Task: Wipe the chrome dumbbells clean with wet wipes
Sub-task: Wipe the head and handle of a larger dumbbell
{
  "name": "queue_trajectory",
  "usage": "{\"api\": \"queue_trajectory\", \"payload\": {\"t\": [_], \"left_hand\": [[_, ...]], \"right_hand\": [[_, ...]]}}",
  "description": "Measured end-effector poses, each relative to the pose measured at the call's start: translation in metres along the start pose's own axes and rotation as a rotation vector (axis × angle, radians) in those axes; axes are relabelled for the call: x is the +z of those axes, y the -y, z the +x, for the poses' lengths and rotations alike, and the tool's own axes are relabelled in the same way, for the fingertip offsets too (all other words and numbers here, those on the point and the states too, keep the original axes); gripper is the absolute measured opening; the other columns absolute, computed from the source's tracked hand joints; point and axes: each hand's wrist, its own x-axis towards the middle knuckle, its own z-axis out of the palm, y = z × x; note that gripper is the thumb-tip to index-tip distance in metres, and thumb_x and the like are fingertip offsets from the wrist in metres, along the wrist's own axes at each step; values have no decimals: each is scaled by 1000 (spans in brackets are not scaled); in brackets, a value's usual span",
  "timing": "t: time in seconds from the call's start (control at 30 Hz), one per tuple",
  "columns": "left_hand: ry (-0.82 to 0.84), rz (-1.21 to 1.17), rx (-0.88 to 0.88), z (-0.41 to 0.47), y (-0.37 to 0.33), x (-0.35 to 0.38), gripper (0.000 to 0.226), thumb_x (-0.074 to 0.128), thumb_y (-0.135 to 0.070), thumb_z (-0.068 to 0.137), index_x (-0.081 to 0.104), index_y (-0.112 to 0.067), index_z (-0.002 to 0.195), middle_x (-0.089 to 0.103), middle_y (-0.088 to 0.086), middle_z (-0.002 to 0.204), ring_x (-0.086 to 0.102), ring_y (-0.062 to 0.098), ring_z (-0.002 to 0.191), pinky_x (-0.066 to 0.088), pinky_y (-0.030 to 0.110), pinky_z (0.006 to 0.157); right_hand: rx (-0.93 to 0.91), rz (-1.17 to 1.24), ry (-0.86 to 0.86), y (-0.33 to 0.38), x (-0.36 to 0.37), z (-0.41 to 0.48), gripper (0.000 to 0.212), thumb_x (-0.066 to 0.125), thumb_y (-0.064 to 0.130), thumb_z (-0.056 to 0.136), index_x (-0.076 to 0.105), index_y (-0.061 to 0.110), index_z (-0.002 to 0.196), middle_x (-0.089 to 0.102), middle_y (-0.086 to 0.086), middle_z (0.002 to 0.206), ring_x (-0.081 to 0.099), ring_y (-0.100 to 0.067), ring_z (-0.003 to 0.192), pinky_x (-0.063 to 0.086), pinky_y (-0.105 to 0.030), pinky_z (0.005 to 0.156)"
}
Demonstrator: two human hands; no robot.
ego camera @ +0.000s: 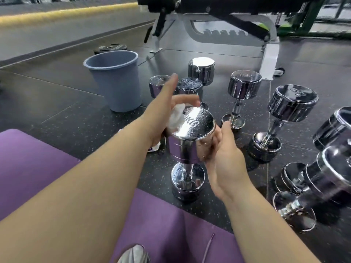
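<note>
The scene was found brightly and evenly lit from overhead. Strong glare was recorded on the top face of the upright dumbbell (191, 128), and a blown-out white patch on the rear dumbbell (201, 62). The wipe (175, 118) was nearly washed out, with little texture resolved. Only soft, short shadows were noted on the floor (66, 114) at the base of the bin (115, 80). Motion blur was observed on the left hand (161, 114), and heavy smearing on the right-edge dumbbells (330, 168). Floor seams were bent by wide-angle distortion toward the borders. The bench frame (228, 31) was rendered soft.
</note>
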Motion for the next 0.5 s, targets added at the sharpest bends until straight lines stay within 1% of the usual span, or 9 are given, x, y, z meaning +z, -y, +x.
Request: {"api": "queue_trajectory", "payload": {"t": [0.03,0.1,0.13,0.2,0.27,0.37,0.4,0.47,0.5], "left_hand": [[12,21,-61,4,-1,-1,75,33,-77,86,75,-18,106,67,6,125,61,26,118,43,44,105],[70,-31,-182,9,2,-5,72,44,-74,86,72,-9,99,70,12,112,72,21,85,54,32,82],[113,-41,-195,11,6,-7,69,43,-70,89,73,-8,87,72,11,100,72,19,71,55,27,71],[180,-39,-200,16,12,-5,74,33,-65,95,75,-10,67,74,8,82,71,19,61,54,23,59],[241,-8,-179,18,5,-6,77,28,-65,95,76,-11,70,75,6,77,72,18,63,54,21,62],[373,133,-87,23,-15,-7,87,14,-72,92,74,-11,106,72,7,116,67,17,103,43,36,102],[410,154,-89,23,-17,-7,90,16,-76,89,73,-11,111,65,10,127,59,21,106,40,39,107],[455,164,-150,28,-13,-10,105,33,-88,76,64,4,120,48,17,132,41,30,99,49,35,92],[448,148,-173,32,-8,-14,102,42,-90,71,62,-5,124,47,18,127,44,32,95,48,36,84]], "right_hand": [[6,7,0,-1,-1,-1,56,27,57,101,67,21,119,71,0,120,63,-14,117,38,-43,112],[7,0,-3,-2,-2,-1,53,27,55,101,68,23,114,72,3,116,64,-11,113,40,-40,110],[14,-6,-7,-2,-3,0,53,27,55,100,66,24,118,72,5,116,64,-9,113,40,-38,111],[25,3,-19,-2,-6,0,53,27,55,100,64,24,121,71,9,118,64,-5,112,40,-36,110],[29,8,-5,-4,-8,1,51,25,51,102,68,24,110,73,7,112,67,-4,106,44,-30,103],[27,17,1,-8,-9,2,53,24,49,104,69,21,104,75,3,104,69,-4,96,48,-25,92],[24,30,5,-9,-9,4,53,24,49,104,69,20,105,75,1,105,69,-5,96,50,-24,90],[27,36,12,-9,-10,3,54,23,49,104,69,20,107,75,0,108,69,-7,101,50,-23,91],[28,30,2,-9,-10,4,54,23,50,103,69,21,108,75,2,108,68,-7,103,49,-25,95]]}}
